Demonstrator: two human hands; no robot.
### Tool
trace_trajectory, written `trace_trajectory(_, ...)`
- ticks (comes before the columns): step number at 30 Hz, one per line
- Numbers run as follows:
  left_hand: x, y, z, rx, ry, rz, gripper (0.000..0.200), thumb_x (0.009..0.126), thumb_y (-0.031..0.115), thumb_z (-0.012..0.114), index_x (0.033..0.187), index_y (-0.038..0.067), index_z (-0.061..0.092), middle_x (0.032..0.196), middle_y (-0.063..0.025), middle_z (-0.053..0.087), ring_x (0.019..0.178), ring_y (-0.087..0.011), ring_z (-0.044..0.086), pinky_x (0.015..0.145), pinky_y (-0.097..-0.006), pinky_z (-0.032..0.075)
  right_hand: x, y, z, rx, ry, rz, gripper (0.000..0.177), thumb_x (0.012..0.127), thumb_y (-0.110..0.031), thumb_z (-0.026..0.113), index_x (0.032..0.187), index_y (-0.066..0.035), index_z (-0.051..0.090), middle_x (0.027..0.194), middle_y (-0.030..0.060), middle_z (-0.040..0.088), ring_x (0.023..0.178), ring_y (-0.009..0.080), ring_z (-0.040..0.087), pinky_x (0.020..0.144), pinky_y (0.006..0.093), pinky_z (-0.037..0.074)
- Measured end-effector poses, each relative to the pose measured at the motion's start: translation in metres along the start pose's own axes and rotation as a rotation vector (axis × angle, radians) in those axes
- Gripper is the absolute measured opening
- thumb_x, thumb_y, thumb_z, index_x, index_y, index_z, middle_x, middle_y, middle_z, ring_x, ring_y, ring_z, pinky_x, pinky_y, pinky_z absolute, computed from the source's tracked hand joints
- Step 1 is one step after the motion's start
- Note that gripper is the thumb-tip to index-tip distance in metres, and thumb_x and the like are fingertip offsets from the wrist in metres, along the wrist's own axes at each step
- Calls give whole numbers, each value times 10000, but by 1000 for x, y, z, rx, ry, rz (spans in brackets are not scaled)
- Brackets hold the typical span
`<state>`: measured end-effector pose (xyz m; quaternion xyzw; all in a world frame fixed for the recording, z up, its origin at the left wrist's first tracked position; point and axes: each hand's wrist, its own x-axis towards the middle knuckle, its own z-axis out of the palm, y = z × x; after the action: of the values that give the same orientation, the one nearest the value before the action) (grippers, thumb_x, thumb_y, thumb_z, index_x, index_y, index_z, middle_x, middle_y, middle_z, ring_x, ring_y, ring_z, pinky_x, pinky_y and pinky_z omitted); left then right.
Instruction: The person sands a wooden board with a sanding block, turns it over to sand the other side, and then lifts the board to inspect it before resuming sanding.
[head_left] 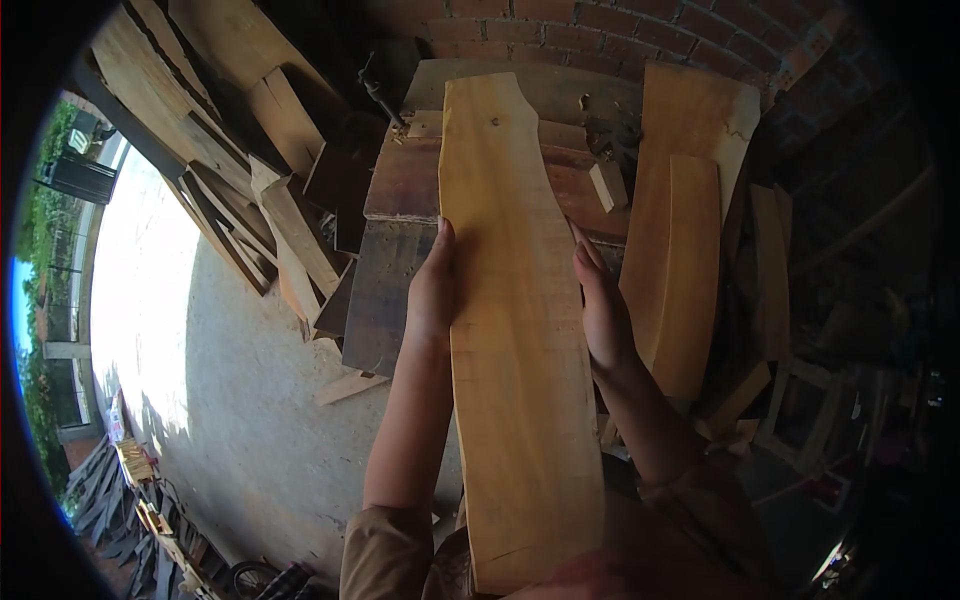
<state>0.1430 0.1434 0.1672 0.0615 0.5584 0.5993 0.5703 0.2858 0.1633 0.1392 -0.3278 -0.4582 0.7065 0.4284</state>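
Both hands are on one long pale plank [520, 350], which sits right in the middle of the view, running away from the body, with the near end down by the person's lap or belly. The left hand [432, 285] has the left edge and the right hand [605, 310] has the right edge, pretty much opposite each other. Fingers are grasping the plank on both sides, thumbs up along the edges, the rest mostly out of sight around the wood. The plank has a dark knot near the far end, and its right edge curves in up there.

Past it there's a worn wooden surface [390, 290]; the plank overlaps it from here, but honestly I can't tell if the two are touching. A small wood block [608, 187] lies on the far right part. Two wide curved boards [690, 270] overlap just right of the surface, and a messy stack of offcuts [240, 150] leans off to the left, over the concrete floor [260, 400]. Brick wall [600, 30] at the back.
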Motion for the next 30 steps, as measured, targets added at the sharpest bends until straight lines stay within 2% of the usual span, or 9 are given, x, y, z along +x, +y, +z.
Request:
trace_trajectory(3, 9, -2, -4, -49, -43, 8, 491, 916, 367, 427, 1243, 1, 419, 1153, -93, 527, 1010, -176, 542, 857, -276, 438, 7, 2, -1, 26, -67, -21, 611, 919, -349, 353, 1363, 30, 172, 1401, 158, 252, 1297, 198, 229, 1056, 305, 159)
trace_trajectory(6, 28, -6, -9, -116, -219, 131, 442, 929, 328, 402, 1228, 2, 417, 1139, -105, 530, 1016, -198, 540, 862, -296, 445, 25, -3, -3, -113, 19, -21, 586, 910, -358, 398, 1325, 36, 275, 1324, 154, 377, 1229, 192, 344, 1018, 307, 246)
trace_trajectory(9, 43, -20, -12, -208, -329, 135, 411, 942, 296, 363, 1246, 19, 376, 1186, -124, 492, 1050, -220, 519, 891, -329, 436, 42, -22, -15, -357, -139, 266, 475, 890, -397, 462, 1095, 30, 501, 1016, 78, 574, 909, 168, 552, 823, 299, 427)
trace_trajectory(12, 45, -42, -4, -345, -385, 240, 419, 949, 304, 333, 1274, 39, 320, 1248, -123, 437, 1086, -254, 494, 931, -392, 407, 61, -9, -40, -378, -90, 336, 445, 892, -411, 457, 945, 24, 530, 857, 83, 581, 792, 158, 552, 736, 292, 440)
trace_trajectory(14, 33, -44, 0, -435, -458, 291, 446, 947, 342, 325, 1275, 40, 327, 1254, -116, 444, 1106, -271, 484, 943, -422, 389, 69, -5, -61, -907, -30, 169, 435, 902, -398, 445, 832, 25, 513, 697, 107, 533, 665, 147, 499, 645, 300, 420)
trace_trajectory(16, 15, -29, -13, -302, -486, 199, 460, 944, 364, 323, 1267, 38, 344, 1236, -123, 462, 1100, -271, 491, 932, -418, 398, 44, -37, -57, -1079, -55, 43, 420, 917, -365, 427, 788, 29, 493, 617, 117, 474, 597, 151, 431, 596, 314, 387)
trace_trajectory(17, 10, -23, -22, -165, -508, 90, 475, 941, 386, 320, 1258, 35, 360, 1219, -130, 481, 1095, -270, 498, 921, -415, 407, 32, -51, -59, -1081, -83, 12, 401, 921, -341, 425, 779, 29, 483, 614, 97, 460, 596, 140, 413, 590, 313, 382)
trace_trajectory(24, -41, -20, -65, 38, -474, 244, 411, 923, 345, 412, 1167, 13, 426, 1051, -112, 575, 884, -209, 612, 710, -311, 520, -42, -117, -94, -1077, -254, 130, 241, 909, -199, 458, 807, 19, 477, 645, -7, 392, 635, 68, 355, 575, 255, 353)
trace_trajectory(30, -104, -25, -57, 38, -618, 309, 388, 918, 252, 441, 1183, -26, 390, 1055, -176, 558, 844, -242, 613, 691, -329, 531, -86, -151, -100, -1029, -223, 214, 194, 876, -126, 463, 954, 33, 539, 779, 16, 527, 764, 67, 461, 698, 234, 401)
